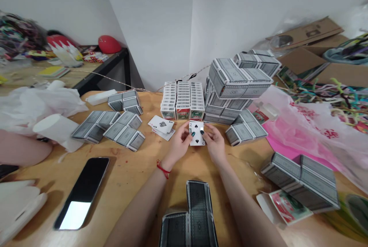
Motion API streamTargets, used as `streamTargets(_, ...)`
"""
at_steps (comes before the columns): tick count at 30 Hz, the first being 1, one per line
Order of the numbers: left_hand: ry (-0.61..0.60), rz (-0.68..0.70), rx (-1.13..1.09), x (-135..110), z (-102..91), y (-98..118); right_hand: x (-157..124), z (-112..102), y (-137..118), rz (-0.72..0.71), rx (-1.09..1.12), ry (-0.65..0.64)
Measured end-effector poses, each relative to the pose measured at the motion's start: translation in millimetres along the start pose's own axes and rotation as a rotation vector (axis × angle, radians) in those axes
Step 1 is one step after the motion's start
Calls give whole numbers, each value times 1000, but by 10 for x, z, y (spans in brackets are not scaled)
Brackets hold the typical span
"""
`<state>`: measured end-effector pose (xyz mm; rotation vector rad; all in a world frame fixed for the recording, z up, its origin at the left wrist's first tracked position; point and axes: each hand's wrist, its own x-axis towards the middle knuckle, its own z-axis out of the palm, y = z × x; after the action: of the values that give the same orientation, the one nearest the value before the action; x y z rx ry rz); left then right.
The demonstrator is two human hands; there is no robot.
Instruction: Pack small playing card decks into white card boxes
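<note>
A two of spades playing card (196,136) faces up between my hands, in the middle of the wooden table. My left hand (184,138) pinches its left side, the thumb lying on the face. On its right side my right hand (214,139) grips it the same way. Whether more cards lie beneath it I cannot tell. Just left of my left hand rest a few loose cards (162,124), an ace of spades on top. Close behind my hands stand rows of card boxes (183,103). Nearest my body sits a grey block built of cards (200,216), between my forearms.
More grey card blocks (124,130) lie at the left, and a tall stack of them (240,78) rises at the right. A phone (83,191) lies front left. An opened card box (289,206) and another block (303,180) lie front right, near pink plastic (299,124).
</note>
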<state>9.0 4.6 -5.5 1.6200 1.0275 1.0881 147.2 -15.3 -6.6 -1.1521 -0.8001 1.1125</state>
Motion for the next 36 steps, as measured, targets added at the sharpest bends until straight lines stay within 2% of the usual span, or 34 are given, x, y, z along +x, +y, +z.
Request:
streamTargets(7, -45, -85, -14, 0, -19, 16, -32, 12, -41, 18, -47, -87)
streamTargets(18, -127, -148, -130, 38, -72, 10, -32, -1, -49, 35, -40, -122)
streamTargets(25, -278, -141, -216, 34, -128, 4, -16, -18, -68, 67, -20, -95)
streamTargets(30, -309, -190, -224, 36, -161, 21, -12, -28, -76, 78, -26, -110)
streamTargets(36, -281, -185, -169, 42, -171, 5, -1, -32, -66, 67, -21, -118)
